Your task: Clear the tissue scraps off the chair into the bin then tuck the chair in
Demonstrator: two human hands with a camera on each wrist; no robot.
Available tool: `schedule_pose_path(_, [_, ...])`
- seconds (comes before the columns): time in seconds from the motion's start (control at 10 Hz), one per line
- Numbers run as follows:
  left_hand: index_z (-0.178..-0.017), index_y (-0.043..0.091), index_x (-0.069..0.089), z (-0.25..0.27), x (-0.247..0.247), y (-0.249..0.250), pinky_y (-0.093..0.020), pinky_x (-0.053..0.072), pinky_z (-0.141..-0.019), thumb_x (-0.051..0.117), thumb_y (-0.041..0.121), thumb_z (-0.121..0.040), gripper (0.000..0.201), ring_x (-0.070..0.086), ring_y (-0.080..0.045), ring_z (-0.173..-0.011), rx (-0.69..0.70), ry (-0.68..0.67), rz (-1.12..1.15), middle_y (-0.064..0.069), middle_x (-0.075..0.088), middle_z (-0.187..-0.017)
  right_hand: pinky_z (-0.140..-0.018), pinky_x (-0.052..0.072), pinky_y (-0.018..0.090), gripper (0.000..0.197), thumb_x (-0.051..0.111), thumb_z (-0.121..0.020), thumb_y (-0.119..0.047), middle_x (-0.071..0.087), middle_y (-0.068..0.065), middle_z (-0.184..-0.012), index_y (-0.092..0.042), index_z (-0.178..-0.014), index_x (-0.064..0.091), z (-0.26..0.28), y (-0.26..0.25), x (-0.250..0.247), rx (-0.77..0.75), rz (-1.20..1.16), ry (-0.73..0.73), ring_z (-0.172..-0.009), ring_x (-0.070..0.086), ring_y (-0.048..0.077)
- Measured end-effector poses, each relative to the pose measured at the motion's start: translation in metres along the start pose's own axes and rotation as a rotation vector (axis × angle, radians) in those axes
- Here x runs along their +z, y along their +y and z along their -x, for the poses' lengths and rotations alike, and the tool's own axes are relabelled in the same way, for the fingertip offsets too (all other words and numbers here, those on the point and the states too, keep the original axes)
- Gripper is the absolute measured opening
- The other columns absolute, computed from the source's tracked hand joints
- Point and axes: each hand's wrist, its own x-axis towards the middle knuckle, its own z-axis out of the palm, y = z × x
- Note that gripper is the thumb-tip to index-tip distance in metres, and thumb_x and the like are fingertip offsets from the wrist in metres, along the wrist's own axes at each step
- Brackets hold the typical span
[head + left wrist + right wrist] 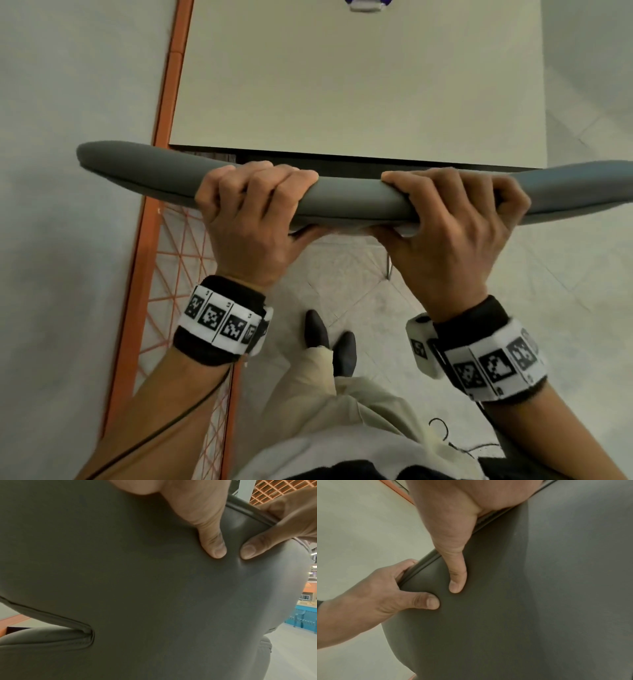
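Note:
The grey padded chair back [346, 197] runs across the head view, its top edge right against the near edge of the pale table [356, 85]. My left hand [253, 209] grips the top of the chair back, fingers curled over it and thumb underneath. My right hand [452, 219] grips it the same way, a little to the right. In the left wrist view my left thumb [212, 543] presses the grey back panel [137, 588] beside the right thumb. The right wrist view shows both thumbs on the chair back [522, 601]. The seat is hidden; no tissue scraps or bin show.
An orange frame [161, 137] with orange mesh [185, 260] stands along the table's left side, close to my left wrist. My feet [329, 339] are on the tiled floor behind the chair. A small white and blue object [364, 4] sits at the table's far edge.

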Motion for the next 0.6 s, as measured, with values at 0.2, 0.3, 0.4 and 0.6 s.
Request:
schedule_pose_path(0.2, [-0.129,0.022,0.058,0.022,-0.035,0.007,-0.048,0.025,-0.111,0.063,0.054,-0.085,0.055,0.039,-0.026,-0.131,-0.076,-0.145,0.073,-0.003,0.056,-0.133,-0.104,0.032,0.047,0.049,0.069,-0.081,-0.044,0.062,0.001,-0.123,-0.024,-0.124,0.061,0.018,-0.003,-0.02,-0.071,-0.071,-0.134,-0.118,0.052,0.026])
schedule_pose_path(0.3, [-0.133,0.023,0.051,0.068,-0.058,0.0,-0.051,0.029,-0.111,0.061,0.038,-0.091,0.046,0.032,-0.027,-0.138,-0.17,-0.167,0.173,-0.005,0.044,-0.144,-0.098,0.042,0.048,0.026,0.066,-0.087,-0.022,0.065,0.012,-0.115,-0.019,-0.113,0.06,0.05,-0.01,-0.031,-0.143,-0.339,-0.035,-0.115,0.055,0.031])
schedule_pose_path(0.4, [-0.137,0.034,0.042,0.155,-0.077,-0.025,-0.039,0.041,-0.104,0.054,0.038,-0.093,0.046,0.042,-0.014,-0.128,-0.48,-0.652,0.273,0.005,0.049,-0.139,-0.08,0.053,0.034,0.015,0.061,-0.09,-0.019,0.062,0.003,-0.107,-0.024,-0.105,0.061,0.102,-0.009,-0.026,-0.204,-0.498,-0.324,-0.096,0.058,0.016])
schedule_pose_path(0.6, [-0.142,0.029,0.039,0.358,-0.132,-0.029,-0.03,0.033,-0.111,0.047,0.049,-0.093,0.054,0.043,-0.013,-0.133,-1.003,-1.398,0.201,0.005,0.042,-0.149,-0.081,0.052,0.021,0.021,0.067,-0.086,-0.042,0.063,-0.012,-0.111,-0.061,-0.081,0.057,0.174,0.046,0.041,0.105,-0.306,-1.061,-0.086,0.061,0.001])
